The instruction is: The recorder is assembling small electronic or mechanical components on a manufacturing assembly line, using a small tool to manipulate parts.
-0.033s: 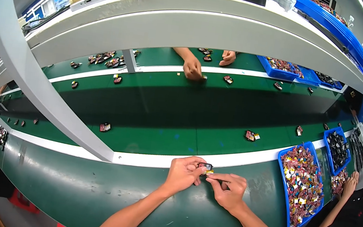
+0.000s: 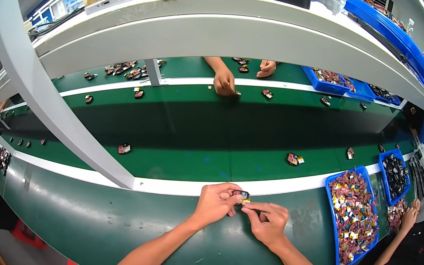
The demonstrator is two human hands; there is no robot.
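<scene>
Over the near green worktop, my left hand (image 2: 215, 204) pinches a small black plastic casing (image 2: 240, 194) between thumb and fingers. A yellow piece (image 2: 245, 202) shows at the casing's lower right. My right hand (image 2: 267, 223) is closed too, its thumb and forefinger pressed together at that yellow piece. What exactly lies between the right fingertips is too small to make out. Both hands meet just in front of the white rail (image 2: 188, 188). Beyond it, similar small dark assemblies with red wires and pale tags, such as one assembly (image 2: 293, 159), lie on a green belt (image 2: 185, 165).
To my right stand a blue tray (image 2: 328, 188) of red-wired parts and a smaller blue tray (image 2: 406, 188) of black pieces. A grey post (image 2: 58, 105) and an overhead shelf (image 2: 236, 35) frame the belt. Opposite, a co-worker's hand (image 2: 224, 81) reaches over the belt; other people sit at both sides.
</scene>
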